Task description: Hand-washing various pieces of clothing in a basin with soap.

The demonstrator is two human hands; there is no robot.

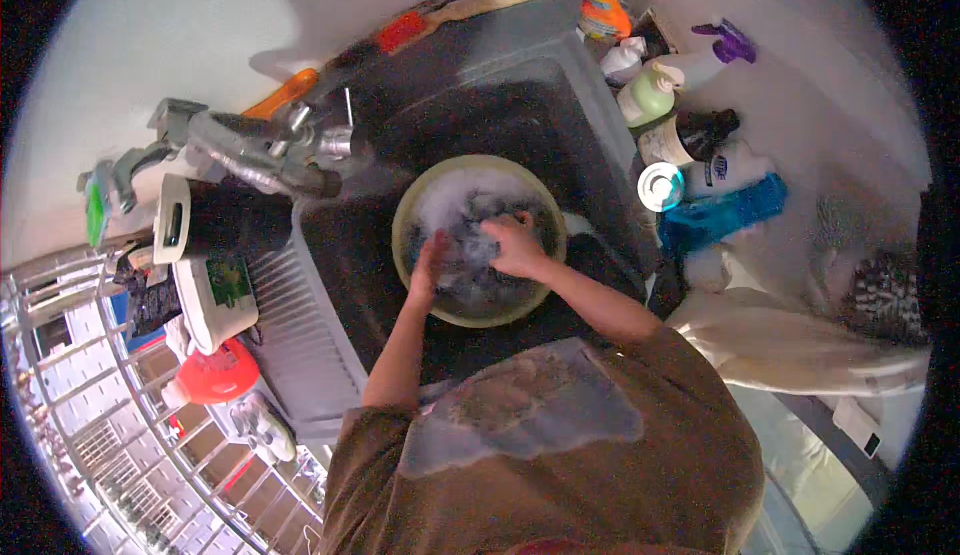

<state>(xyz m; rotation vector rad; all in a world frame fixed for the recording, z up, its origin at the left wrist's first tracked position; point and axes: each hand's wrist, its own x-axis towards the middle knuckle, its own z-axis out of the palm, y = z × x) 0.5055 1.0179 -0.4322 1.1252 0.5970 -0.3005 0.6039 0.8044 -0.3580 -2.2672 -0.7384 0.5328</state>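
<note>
A round, pale yellowish basin (pixel 553 285) stands in a dark grey sink (pixel 517 116). Inside it are white suds (pixel 450 195) over dark, wet contents that look like cloth. My left hand (pixel 429 262) is at the basin's left side, its fingers upright at the edge of the foam. Over the middle right of the basin is my right hand (pixel 516 246), with bent fingers touching the wet contents. Blur and foam hide whether either hand grips anything. A metal faucet (pixel 262 161) reaches in from the upper left, apart from both hands.
Bottles line the right ledge, among them a green pump bottle (pixel 646 97) and an orange spray bottle (pixel 604 13). A red-bristled brush (pixel 405 32) lies along the back edge. On the left are a ribbed drainboard (pixel 300 315), a white container (pixel 196 307) and a red bottle (pixel 217 371).
</note>
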